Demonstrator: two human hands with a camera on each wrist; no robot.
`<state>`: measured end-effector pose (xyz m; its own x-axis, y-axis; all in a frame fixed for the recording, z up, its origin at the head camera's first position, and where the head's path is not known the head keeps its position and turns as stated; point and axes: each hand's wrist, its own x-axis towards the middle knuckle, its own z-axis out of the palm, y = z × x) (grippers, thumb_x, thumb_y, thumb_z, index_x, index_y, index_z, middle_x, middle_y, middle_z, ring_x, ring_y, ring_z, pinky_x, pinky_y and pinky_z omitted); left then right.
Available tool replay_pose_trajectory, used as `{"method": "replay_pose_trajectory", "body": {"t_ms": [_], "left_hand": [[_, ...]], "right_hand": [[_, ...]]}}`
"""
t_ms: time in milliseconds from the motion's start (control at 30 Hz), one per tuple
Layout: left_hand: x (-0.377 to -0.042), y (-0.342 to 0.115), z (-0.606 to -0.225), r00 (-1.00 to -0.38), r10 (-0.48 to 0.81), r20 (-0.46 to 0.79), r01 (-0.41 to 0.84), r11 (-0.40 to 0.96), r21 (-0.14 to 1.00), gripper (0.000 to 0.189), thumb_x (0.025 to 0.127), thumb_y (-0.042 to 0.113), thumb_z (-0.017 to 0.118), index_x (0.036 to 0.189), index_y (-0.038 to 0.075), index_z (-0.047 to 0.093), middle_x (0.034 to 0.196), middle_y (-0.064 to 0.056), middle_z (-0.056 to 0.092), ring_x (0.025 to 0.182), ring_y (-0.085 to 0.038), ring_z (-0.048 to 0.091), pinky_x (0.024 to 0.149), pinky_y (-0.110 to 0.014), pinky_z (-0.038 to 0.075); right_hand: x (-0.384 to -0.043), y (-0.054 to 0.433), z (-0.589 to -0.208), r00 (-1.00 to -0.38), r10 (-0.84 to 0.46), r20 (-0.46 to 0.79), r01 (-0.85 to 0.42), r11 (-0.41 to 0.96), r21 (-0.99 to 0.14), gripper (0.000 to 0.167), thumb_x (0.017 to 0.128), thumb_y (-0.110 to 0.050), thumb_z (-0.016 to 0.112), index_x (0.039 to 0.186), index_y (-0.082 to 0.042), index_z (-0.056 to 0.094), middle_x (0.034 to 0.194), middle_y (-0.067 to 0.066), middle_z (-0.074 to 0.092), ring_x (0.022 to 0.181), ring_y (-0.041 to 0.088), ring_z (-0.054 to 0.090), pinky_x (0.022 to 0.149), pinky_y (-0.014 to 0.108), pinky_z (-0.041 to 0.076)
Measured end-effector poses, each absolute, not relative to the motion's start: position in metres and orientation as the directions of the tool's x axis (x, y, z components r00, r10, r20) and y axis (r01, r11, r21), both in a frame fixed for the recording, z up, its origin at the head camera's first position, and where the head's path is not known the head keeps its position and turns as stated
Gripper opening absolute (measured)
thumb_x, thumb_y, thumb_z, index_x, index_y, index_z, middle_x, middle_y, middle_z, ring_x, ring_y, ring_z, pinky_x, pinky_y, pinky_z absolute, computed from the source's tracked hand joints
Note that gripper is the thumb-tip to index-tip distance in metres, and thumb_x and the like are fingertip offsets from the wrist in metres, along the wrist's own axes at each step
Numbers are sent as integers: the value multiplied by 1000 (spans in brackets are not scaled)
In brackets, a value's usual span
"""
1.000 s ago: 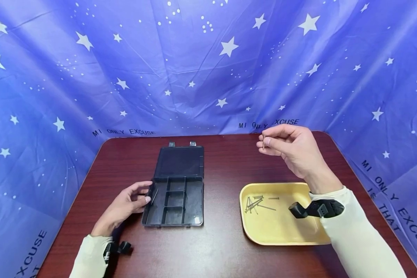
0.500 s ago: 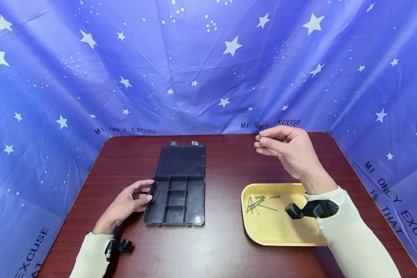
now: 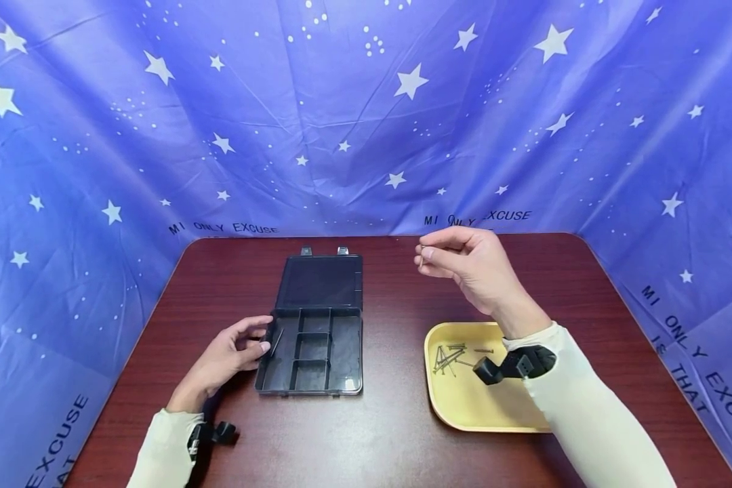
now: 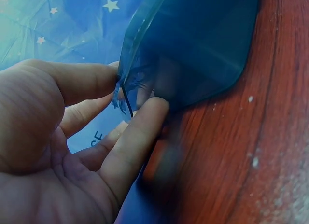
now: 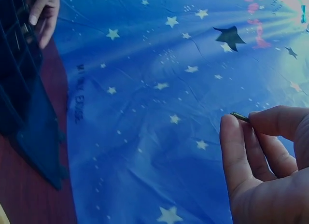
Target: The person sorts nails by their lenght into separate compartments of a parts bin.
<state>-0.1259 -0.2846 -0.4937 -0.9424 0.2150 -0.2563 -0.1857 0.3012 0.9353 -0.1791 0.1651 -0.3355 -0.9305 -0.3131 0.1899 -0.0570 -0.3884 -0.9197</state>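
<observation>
In the head view, a black compartment box (image 3: 346,349) lies on the table with its lid (image 3: 320,281) folded back. My left hand (image 3: 228,356) grips the box's left wall between thumb and fingers. A single nail (image 3: 277,342) leans in the long left compartment, near the thumb. My right hand (image 3: 478,274) is raised over the back of the table, between the box and the yellow tray (image 3: 482,417). Between its thumb and fingertips it pinches a small brass-coloured screw (image 5: 240,117). Several grey nails (image 3: 446,359) lie in a pile at the tray's left end.
A short screw (image 3: 484,350) lies apart from the pile in the tray. The dark red wooden table (image 3: 396,379) is enclosed by a blue star-printed curtain (image 3: 341,102). A black wrist camera (image 3: 488,371) overlaps the tray in the head view.
My right hand has moved left with the screw, away from above the tray and toward the box. My left hand keeps its grip on the box wall.
</observation>
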Motion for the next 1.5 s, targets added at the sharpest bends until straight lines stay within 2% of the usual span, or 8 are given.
{"method": "replay_pose_trajectory", "body": {"t_ms": [233, 367, 433, 533, 800, 1033, 1233, 1500], "left_hand": [[-126, -284, -492, -947, 216, -237, -155, 340, 927, 60, 100, 13, 73, 156, 12, 50, 145, -30, 53, 111, -23, 66, 82, -38, 63], [-127, -283, -491, -947, 210, -244, -161, 346, 924, 61, 100, 13, 73, 156, 14, 49, 146, -29, 53, 112, -21, 66, 82, -39, 63], [-127, -283, -491, -946, 211, -247, -164, 346, 924, 61, 101, 12, 73, 156, 14, 49, 147, -29, 53, 112, -21, 66, 83, -39, 63], [-127, -283, -491, -946, 210, -247, -164, 346, 924, 60, 101, 12, 72, 157, 14, 49, 147, -29, 53, 113, -21, 66, 83, -39, 63], [-128, -283, -490, -944, 214, -249, -164, 349, 923, 59, 102, 12, 71, 157, 13, 48, 148, -29, 52, 115, -24, 65, 85, -39, 63], [-128, -284, -488, -944, 214, -250, -166, 346, 923, 60, 101, 11, 71, 156, 13, 49, 148, -30, 51, 114, -24, 65, 84, -40, 63], [-127, -283, -488, -943, 214, -254, -170, 343, 924, 60, 101, 12, 72, 157, 13, 48, 148, -29, 51, 113, -21, 66, 84, -39, 63], [-127, -284, -489, -943, 216, -254, -171, 339, 925, 60, 102, 12, 71, 157, 13, 48, 148, -29, 51, 114, -23, 66, 84, -39, 63]], "right_hand": [[-180, 126, -348, -935, -347, 76, 32, -295, -955, 29, 92, 19, 66, 99, -6, 79, 89, 9, 80, 81, 20, 80, 78, 33, 64], [-183, 103, -361, -928, -373, -3, 84, -202, -976, 20, 92, 15, 70, 111, 7, 74, 88, 8, 80, 78, 18, 78, 76, 34, 65], [-184, 93, -369, -920, -390, -39, 109, -160, -981, 26, 92, 13, 71, 118, 15, 69, 87, 9, 79, 77, 18, 77, 76, 36, 65], [-185, 79, -382, -905, -417, -82, 139, -108, -984, 32, 93, 11, 72, 123, 20, 65, 86, 8, 79, 75, 17, 77, 77, 37, 65], [-185, 59, -421, -867, -455, -202, 217, 19, -976, 21, 93, 10, 70, 114, 14, 71, 83, 9, 77, 71, 16, 74, 70, 31, 64], [-182, 54, -440, -823, -459, -334, 292, 163, -943, 27, 93, 8, 69, 118, 19, 67, 92, 28, 76, 68, 13, 72, 68, 29, 64], [-180, 53, -444, -802, -470, -370, 310, 203, -929, 29, 93, 6, 72, 119, 19, 67, 102, 31, 76, 70, 12, 73, 72, 28, 64], [-182, 60, -429, -809, -468, -356, 284, 219, -933, 33, 94, 2, 74, 124, 16, 67, 114, 34, 73, 78, 18, 77, 85, 40, 64]]}}
